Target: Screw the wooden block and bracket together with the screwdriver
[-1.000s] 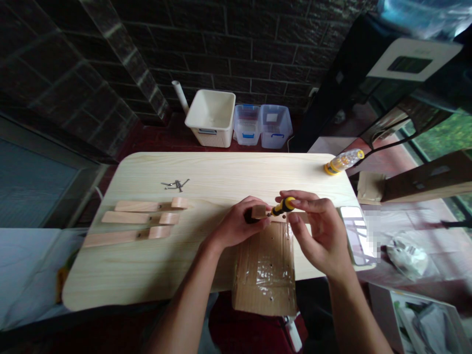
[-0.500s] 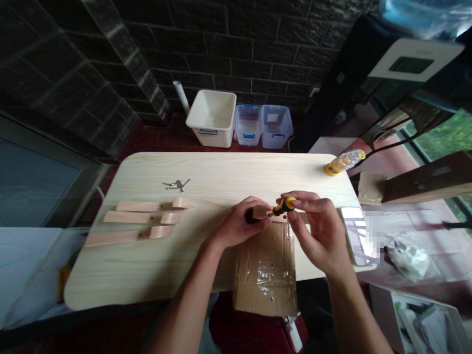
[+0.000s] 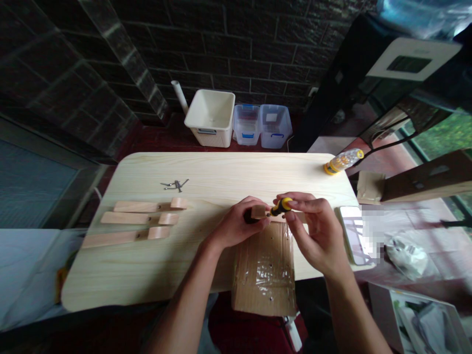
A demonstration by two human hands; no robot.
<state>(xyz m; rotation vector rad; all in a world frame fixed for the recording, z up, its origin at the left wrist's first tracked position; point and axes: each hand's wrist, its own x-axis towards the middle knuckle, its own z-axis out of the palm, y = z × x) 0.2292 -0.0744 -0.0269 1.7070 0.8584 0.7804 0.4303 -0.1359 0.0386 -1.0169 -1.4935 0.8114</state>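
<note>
My left hand (image 3: 241, 222) grips the end of a wooden piece (image 3: 258, 212) at the table's front part. My right hand (image 3: 313, 226) pinches a short yellow-and-black screwdriver (image 3: 281, 206), whose tip points down and left at the wood beside my left fingers. Under the wood lies a cardboard piece (image 3: 263, 270) covered in shiny tape with small holes, reaching past the table's front edge. Several loose screws (image 3: 177, 185) lie at the back left. Below them, three wooden pieces (image 3: 131, 218) with curved ends rest side by side.
The pale wooden table (image 3: 221, 172) bears a clear bottle with yellow ends (image 3: 342, 162) at the back right and a phone (image 3: 354, 235) at the right edge. Beyond the table, a cream bin (image 3: 210, 118) and two clear boxes (image 3: 247, 125) stand on the floor.
The view has shifted slightly. The screwdriver and my right fingers have moved a little left relative to the wood; my left hand keeps its hold.
</note>
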